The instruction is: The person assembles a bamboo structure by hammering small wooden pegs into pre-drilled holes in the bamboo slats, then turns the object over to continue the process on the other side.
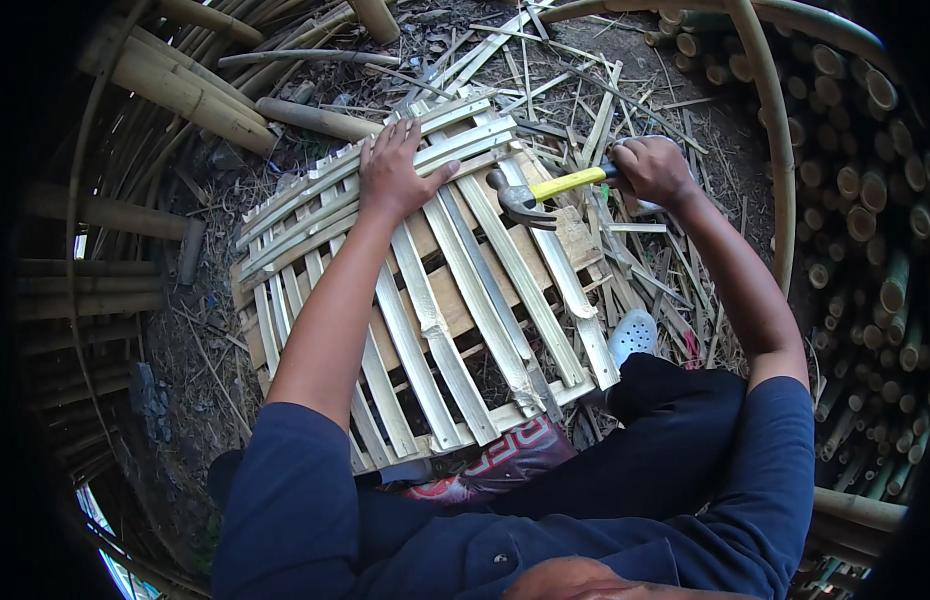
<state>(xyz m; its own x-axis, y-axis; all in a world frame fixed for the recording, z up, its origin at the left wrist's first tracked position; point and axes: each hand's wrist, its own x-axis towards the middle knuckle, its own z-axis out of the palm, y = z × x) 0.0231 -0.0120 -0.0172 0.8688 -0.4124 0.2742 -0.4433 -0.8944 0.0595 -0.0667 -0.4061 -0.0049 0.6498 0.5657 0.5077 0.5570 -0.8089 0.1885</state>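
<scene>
In front of me lies a panel of split bamboo slats [413, 318], with several strips running lengthwise and a few crossing them at the far side. My left hand [393, 170] rests with fingers spread on the far cross strips [475, 140], pressing on them from above. To the right, my right hand [653, 168] is wrapped round the dark grip of a claw hammer [569, 184] with a yellow handle. Its metal head hangs over the panel's right far part, apart from my left hand. Wooden boards [570, 243] show beneath the slats.
Stacked bamboo poles [875, 190] fill the right side, cut ends toward me. Thick bamboo poles [185, 90] lie at the far left. Bamboo scraps [635, 255] litter the ground. A curved bamboo pole [775, 130] rises beyond my right arm. A light clog [633, 335] shows beside the panel.
</scene>
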